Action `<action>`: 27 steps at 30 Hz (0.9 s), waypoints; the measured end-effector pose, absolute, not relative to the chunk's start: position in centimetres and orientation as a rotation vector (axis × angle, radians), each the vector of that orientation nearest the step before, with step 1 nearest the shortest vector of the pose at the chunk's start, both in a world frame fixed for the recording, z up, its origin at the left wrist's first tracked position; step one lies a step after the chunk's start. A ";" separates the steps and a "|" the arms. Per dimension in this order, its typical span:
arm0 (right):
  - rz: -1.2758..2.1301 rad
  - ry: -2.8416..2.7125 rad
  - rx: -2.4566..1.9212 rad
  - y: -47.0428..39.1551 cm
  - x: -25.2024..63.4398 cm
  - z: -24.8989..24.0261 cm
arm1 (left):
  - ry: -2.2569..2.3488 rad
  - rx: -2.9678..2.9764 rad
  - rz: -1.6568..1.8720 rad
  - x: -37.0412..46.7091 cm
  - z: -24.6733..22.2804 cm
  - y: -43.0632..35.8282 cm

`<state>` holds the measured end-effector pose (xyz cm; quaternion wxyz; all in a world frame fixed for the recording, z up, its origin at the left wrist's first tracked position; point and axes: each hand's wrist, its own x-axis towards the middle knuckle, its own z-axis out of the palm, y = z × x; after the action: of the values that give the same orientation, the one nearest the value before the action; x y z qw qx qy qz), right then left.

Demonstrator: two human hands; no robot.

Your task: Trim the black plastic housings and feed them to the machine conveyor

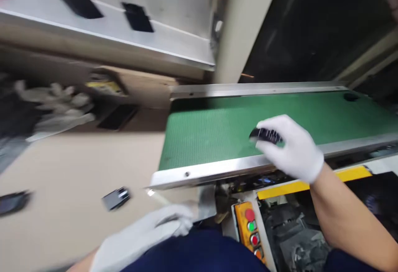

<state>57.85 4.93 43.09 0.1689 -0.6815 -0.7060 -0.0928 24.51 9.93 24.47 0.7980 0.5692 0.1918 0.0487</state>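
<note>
My right hand [290, 147], in a white glove, is over the green conveyor belt [202, 131] and grips a small black part [266, 135] between thumb and fingers. At the lower middle, my left hand [155, 232], also gloved in white, rests by the table's front edge, close to my body. Its fingers are curled and blurred, and whether anything is in them is hidden. On the beige table [77, 168] lies a small grey and black part [116, 198], left of my left hand.
A dark object [14, 202] lies at the table's left edge. White gloves [62, 102] and a dark flat item [118, 116] sit under a metal shelf [174, 40] holding black pieces [137, 17]. An orange button box [250, 230] stands below the belt, near a yellow strip [286, 189].
</note>
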 end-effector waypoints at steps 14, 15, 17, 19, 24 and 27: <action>0.601 -2.356 -2.034 8.2 28.6 25.9 | 0.445 0.378 0.331 13.6 21.6 11.8; 0.649 -2.339 -1.902 7.9 28.2 25.8 | 0.465 0.383 0.355 12.6 21.5 12.0; 0.729 -2.293 -1.627 7.4 27.9 25.5 | 0.514 0.401 0.391 10.8 21.4 12.4; 0.769 -2.154 -1.546 7.4 28.2 24.5 | 0.569 0.444 0.414 9.0 21.3 12.7; 0.663 -1.972 -2.367 10.2 29.2 18.6 | 0.573 0.628 0.448 5.1 22.7 13.1; 0.634 -1.940 -2.602 12.1 28.8 15.1 | 0.483 0.738 0.389 4.0 24.6 13.3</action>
<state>28.84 12.12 15.12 -0.0827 -0.7842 -0.5845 0.1911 3.96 13.28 24.61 0.8860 0.3549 0.2324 0.1873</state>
